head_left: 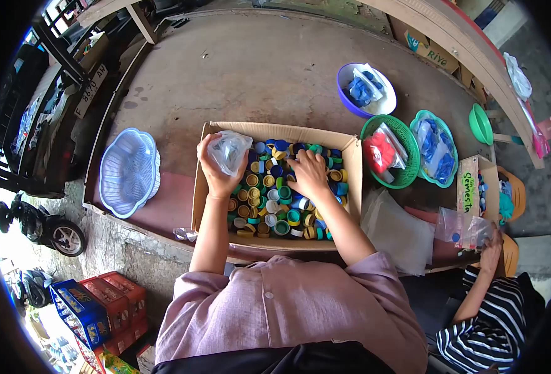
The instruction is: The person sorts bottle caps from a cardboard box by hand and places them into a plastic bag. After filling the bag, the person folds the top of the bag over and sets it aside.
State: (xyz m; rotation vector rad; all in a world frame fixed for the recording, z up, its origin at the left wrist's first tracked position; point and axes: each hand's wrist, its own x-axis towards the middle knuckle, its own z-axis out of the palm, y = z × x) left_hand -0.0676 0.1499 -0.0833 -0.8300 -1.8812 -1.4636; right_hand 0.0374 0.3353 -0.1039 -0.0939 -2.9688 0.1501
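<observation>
My left hand has its grip closed around a clear plastic bag, above the left part of the cardboard box. My right hand reaches down onto the plastic bottle caps heaped inside; I cannot tell whether its grip has closed on one. The bag is my first worry: its film is thin and crumpled, so squeezing too hard could fold the mouth shut or tear it, while a loose hold could let it slip down into the box. I can't make out whether anything is inside it. The caps lie loose, at all angles, so a hurried pinch could roll one away or catch two together. The box sits close to the near edge of the counter; if my forearms press on its near wall, it could shift or buckle, or caps could hop out over the low side.
</observation>
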